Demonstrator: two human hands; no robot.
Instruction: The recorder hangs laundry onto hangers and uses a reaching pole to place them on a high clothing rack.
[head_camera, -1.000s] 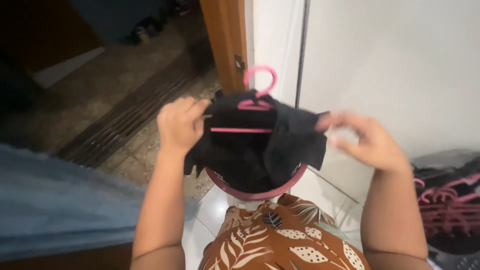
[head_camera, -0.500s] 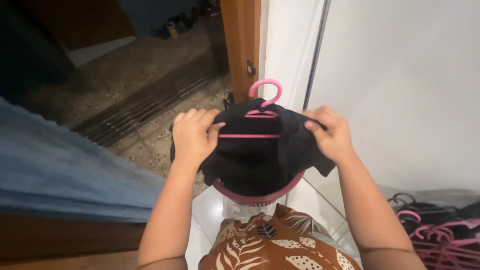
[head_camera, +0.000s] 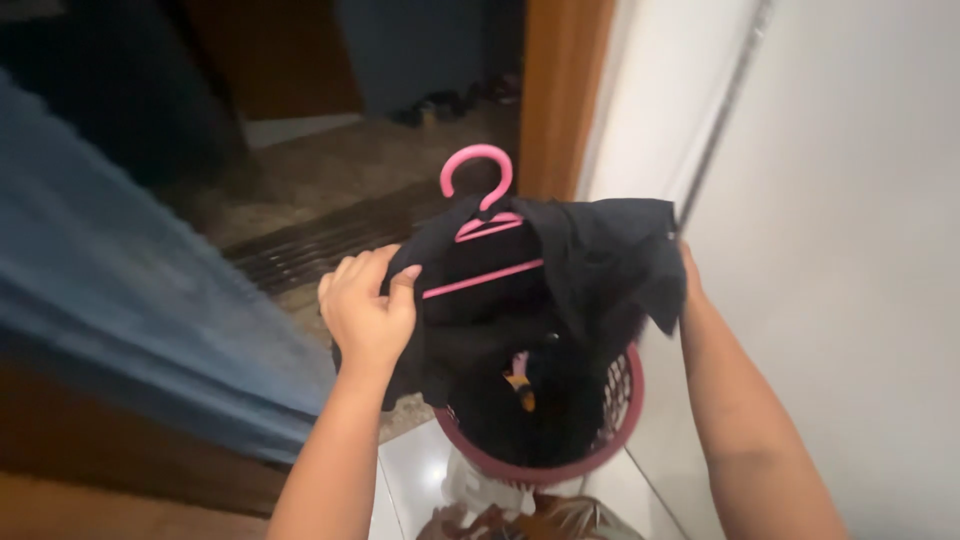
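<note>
A black garment (head_camera: 590, 260) hangs on a pink plastic hanger (head_camera: 478, 205) that I hold up in front of me. My left hand (head_camera: 368, 308) grips the garment's left shoulder, fingers curled over the cloth beside the hanger's bar. My right hand (head_camera: 686, 285) is almost wholly hidden behind the garment's right side; only its edge and the wrist show, and it seems to hold the cloth there. Right below the garment stands a round pink laundry basket (head_camera: 622, 405) with dark clothes inside.
A wooden door frame (head_camera: 560, 90) rises behind the hanger, with a white wall (head_camera: 850, 200) to the right. Blue cloth (head_camera: 120, 280) hangs at the left. Beyond lie a dark floor grate (head_camera: 310, 245) and shoes (head_camera: 450, 100).
The hanger and garment have risen and tilted to the right. My right hand slid behind the cloth. The view has swung upward, so the patterned clothing at the bottom is nearly out of frame.
</note>
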